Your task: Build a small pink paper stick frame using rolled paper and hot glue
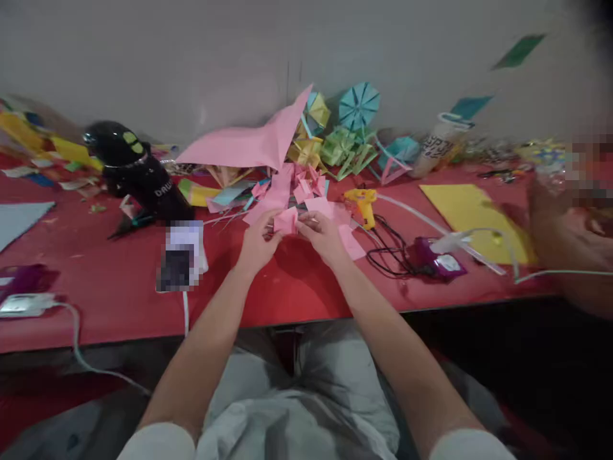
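A small folded piece of pink paper [286, 221] is held up between my two hands, just above the red table. My left hand [261, 241] pinches its left side, fingers closed. At its right edge the fingers of my right hand [322, 235] are closed on it too. Behind it lie several pink paper strips [282, 185] and small folded pink pieces [311, 185]. A large pink sheet [244, 144] leans at the back, its corner pointing up.
A yellow glue gun [364, 206] lies right of my hands, its black cord near a purple power socket [438, 259]. Left are a black bottle [143, 169] and a phone [182, 255]. Folded paper umbrellas [359, 105] stand behind. Another person's arm [569, 236] shows at right.
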